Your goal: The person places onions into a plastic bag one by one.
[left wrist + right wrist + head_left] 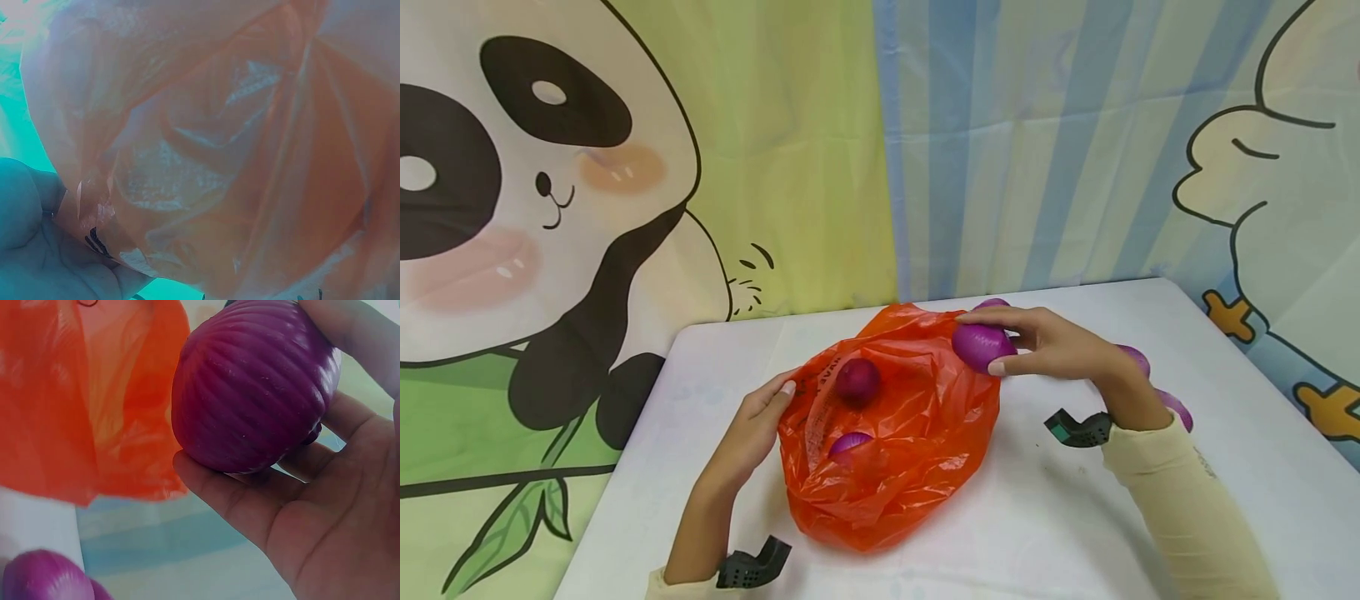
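A red plastic bag [917, 483] lies on the white table with its mouth spread wide. My left hand [748, 437] pinches the bag's left rim, thumb on the inner side. Inside the bag sit a dark purple-red onion [857, 382] and a second purple onion [850, 442], partly covered by plastic. At the bag's right rim, my right hand [1052, 343] grips a purple onion [981, 347] between thumb and fingers. The right wrist view shows the ribbed skin of this onion [256, 387] close up. In the left wrist view, the bag [206, 187] fills most of the picture.
One more onion [994, 302] shows just behind the right hand. Two others, a farther onion [1137, 358] and a nearer onion [1177, 408], are partly hidden by the right wrist. A printed curtain [805, 167] stands behind the white table [715, 358].
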Tool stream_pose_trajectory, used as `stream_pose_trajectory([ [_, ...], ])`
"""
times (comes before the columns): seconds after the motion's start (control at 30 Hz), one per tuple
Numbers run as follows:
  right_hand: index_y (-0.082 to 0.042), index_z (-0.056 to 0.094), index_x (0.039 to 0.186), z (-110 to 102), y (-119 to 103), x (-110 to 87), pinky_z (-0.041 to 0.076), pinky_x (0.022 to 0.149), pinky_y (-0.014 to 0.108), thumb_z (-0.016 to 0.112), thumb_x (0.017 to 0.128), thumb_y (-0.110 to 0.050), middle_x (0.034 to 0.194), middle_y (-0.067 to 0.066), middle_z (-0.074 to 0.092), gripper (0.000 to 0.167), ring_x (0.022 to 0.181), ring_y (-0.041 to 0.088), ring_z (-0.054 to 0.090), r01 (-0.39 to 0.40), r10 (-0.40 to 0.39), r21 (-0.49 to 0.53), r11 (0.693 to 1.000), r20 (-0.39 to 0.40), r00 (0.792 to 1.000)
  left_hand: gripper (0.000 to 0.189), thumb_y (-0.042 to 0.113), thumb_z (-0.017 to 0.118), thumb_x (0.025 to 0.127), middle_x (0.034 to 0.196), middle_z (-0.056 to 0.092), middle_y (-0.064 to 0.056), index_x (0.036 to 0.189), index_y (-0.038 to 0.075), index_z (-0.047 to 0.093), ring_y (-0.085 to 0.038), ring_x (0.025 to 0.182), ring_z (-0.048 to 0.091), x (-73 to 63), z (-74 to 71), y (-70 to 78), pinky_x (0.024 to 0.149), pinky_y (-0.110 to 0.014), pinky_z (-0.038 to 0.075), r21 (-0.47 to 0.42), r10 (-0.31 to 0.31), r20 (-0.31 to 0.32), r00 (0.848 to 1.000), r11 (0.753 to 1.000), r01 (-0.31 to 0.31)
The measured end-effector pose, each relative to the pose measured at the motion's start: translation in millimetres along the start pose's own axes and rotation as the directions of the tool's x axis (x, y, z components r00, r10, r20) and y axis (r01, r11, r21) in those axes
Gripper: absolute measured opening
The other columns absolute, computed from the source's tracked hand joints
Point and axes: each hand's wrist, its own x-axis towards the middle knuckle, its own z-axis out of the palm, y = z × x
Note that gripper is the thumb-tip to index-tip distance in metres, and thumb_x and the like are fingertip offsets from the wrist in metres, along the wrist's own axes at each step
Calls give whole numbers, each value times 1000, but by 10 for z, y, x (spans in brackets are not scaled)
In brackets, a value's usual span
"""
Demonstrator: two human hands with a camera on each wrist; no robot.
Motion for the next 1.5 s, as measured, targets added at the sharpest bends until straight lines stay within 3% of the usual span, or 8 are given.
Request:
stream_pose_trajectory([
  [0.3,-15,46,146,146,-52,268,56,82,43,75,86,-15,146,6,41,67,118,34,52,-3,-5,82,997,92,996,44,29,37,107,142,49,-9,144,6,45,-26,130,46,12,-10,-21,105,-44,38,-3,15,9,1000,1000,-15],
  [0.47,-15,46,146,189,-47,405,55,85,39,73,88,-15,149,4,39,65,118,30,54,33,-38,52,998,116,992,44,28,37,107,143,48,-9,144,5,45,-26,131,44,16,-13,-19,107,-44,35,-19,24,10,1000,1000,-24],
  [0.7,-16,46,146,229,-18,563,54,88,38,72,89,-18,149,4,38,63,117,26,55,11,-17,42,999,142,990,44,26,37,107,143,48,-12,144,3,45,-28,133,43,23,-7,-3,108,-46,33,-29,18,10,1000,999,-17],
  [1.0,-18,54,141,405,38,834,52,90,34,76,87,-25,136,2,50,59,117,21,53,14,-8,-31,999,189,982,43,26,37,107,142,48,-11,144,5,46,-27,132,44,36,12,4,108,-46,34,-34,3,18,1000,999,-3],
  [1.23,-11,53,141,613,38,1068,52,88,28,74,88,-30,131,-1,55,60,110,15,56,20,26,-176,984,257,966,44,26,37,107,142,49,-11,143,4,46,-28,131,44,33,19,-2,107,-47,35,-44,7,29,1000,999,-6],
  [1.5,-10,55,139,783,153,1258,53,86,27,73,88,-28,127,-5,58,57,107,12,57,62,-9,-149,987,334,942,44,27,36,107,142,49,-11,144,5,45,-27,132,44,44,27,-1,107,-47,35,-38,3,26,1000,999,-2],
])
